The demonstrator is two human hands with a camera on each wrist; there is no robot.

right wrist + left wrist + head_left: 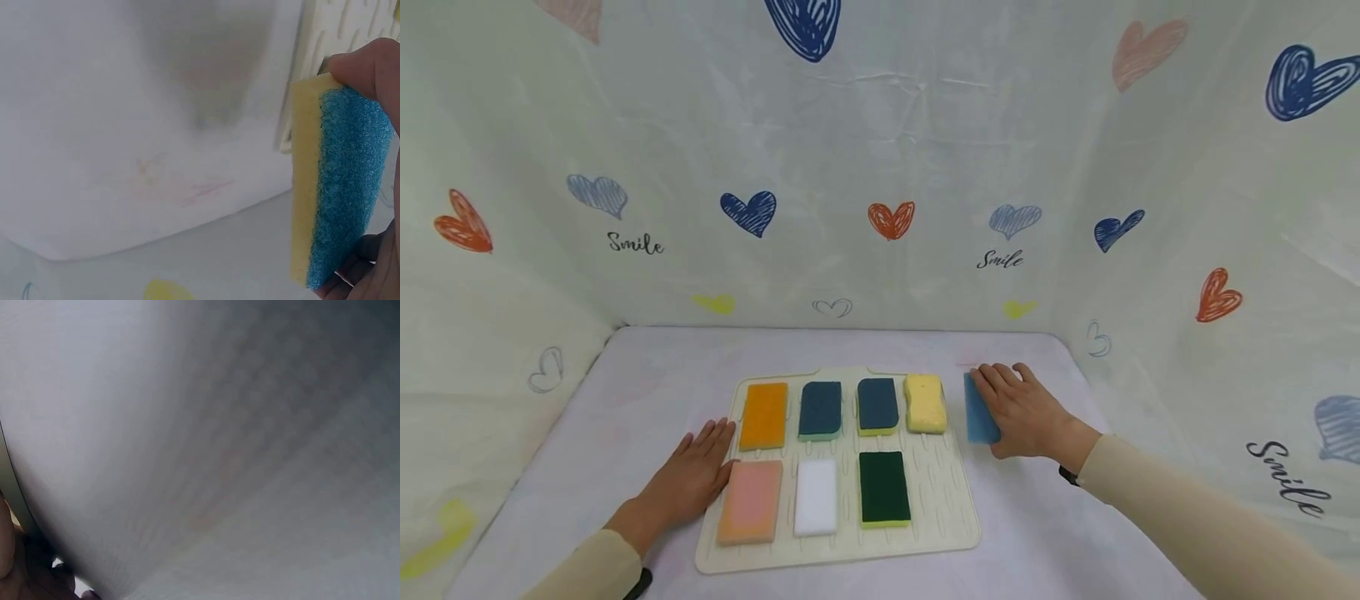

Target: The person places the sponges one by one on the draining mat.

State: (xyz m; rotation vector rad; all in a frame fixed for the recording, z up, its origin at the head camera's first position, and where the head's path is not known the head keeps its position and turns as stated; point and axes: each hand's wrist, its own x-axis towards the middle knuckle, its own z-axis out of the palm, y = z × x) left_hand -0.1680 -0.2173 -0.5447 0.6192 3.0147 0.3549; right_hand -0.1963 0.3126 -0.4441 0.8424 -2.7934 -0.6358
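My right hand [1026, 412] grips a sponge [337, 187] just beyond the right edge of a cream ridged tray [940, 500]. One face of this sponge is rough blue and the other layer is yellow; thumb and fingers hold it by opposite ends in the right wrist view. At the tray's left edge lies my left hand [685, 479], fingers extended and holding nothing, close beside a pink sponge [750, 500]. Only part of that hand appears in the lower left corner of the left wrist view.
On the tray's back row sit an orange sponge [763, 415], two dark blue scouring sponges [820, 408] and a wavy yellow sponge [926, 403]. A white sponge [816, 497] and a dark green scouring sponge [883, 487] occupy its front row. Heart-printed cloth [917, 150] surrounds the table.
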